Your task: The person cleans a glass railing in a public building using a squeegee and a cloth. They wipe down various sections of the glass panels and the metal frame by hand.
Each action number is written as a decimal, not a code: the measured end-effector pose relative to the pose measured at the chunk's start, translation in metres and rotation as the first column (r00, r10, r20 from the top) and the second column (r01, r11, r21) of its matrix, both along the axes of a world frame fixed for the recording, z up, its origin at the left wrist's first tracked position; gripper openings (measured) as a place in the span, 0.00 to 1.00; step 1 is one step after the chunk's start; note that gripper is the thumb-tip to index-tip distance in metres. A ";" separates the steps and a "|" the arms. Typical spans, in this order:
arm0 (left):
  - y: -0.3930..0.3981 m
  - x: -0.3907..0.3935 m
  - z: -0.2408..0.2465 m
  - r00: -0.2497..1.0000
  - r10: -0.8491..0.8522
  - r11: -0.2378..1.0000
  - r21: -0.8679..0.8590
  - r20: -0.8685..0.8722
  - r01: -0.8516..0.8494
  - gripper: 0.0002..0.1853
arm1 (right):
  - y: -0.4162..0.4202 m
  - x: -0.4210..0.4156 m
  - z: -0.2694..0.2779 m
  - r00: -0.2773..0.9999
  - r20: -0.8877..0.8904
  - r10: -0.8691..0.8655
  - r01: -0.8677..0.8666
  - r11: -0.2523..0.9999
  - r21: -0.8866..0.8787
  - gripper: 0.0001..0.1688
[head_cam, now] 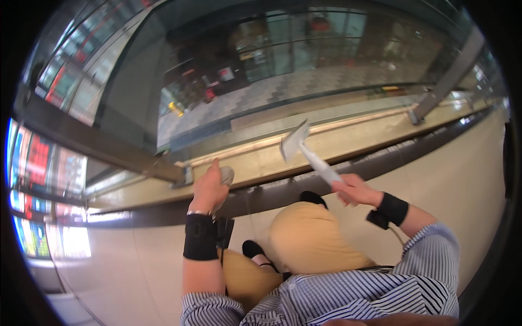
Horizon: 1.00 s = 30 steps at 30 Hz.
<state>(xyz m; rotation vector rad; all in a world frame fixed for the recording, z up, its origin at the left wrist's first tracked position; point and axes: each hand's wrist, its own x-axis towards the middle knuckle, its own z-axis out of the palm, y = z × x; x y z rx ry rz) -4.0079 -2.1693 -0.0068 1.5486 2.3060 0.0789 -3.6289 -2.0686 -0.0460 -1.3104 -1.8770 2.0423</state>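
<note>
In my right hand [354, 190] is the handle of a pale scraper or squeegee-like tool [320, 163]. Its broad head is raised in front of a glass panel [285, 93], over the cream ledge [261, 161]; whether it touches either cannot be told. My left hand [210, 187] is at the ledge near the foot of the left metal post, holding a grey, rounded thing, perhaps a cloth or pad [227, 175], with one finger pointing towards the glass.
Slanting metal posts stand to the left [102, 140] and right [446, 77] of the glass. A dark strip [253, 199] edges the ledge, beside pale floor tiles [122, 261]. Through the glass appears a lower paved area. My bent knees and dark shoes are close to the strip.
</note>
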 end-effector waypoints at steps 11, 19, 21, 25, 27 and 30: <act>-0.035 -0.033 -0.024 0.989 0.065 0.911 -0.411 0.131 -0.006 0.21 | 0.047 -0.185 -0.004 0.970 0.134 0.204 -0.208 0.403 0.891 0.20; -0.033 -0.026 -0.022 0.990 0.019 0.966 -0.257 0.141 0.018 0.16 | 0.027 -0.322 -0.076 0.905 0.280 0.321 -0.397 0.395 0.828 0.21; -0.030 -0.028 -0.022 0.989 0.024 0.946 -0.323 0.144 0.024 0.20 | 0.032 -0.322 -0.079 0.903 0.302 0.307 -0.407 0.382 0.830 0.19; -0.018 -0.029 -0.026 0.986 0.035 0.923 -0.384 0.166 0.032 0.29 | 0.045 -0.286 -0.091 0.911 0.325 0.252 -0.404 0.403 0.821 0.18; -0.009 -0.026 -0.027 0.987 0.005 0.919 -0.390 0.162 0.059 0.30 | 0.059 -0.249 -0.100 0.927 0.324 0.188 -0.374 0.437 0.818 0.19; 0.001 -0.016 -0.020 0.986 0.027 0.925 -0.379 0.166 0.038 0.31 | 0.080 -0.181 -0.099 0.921 0.377 0.097 -0.373 0.497 0.783 0.21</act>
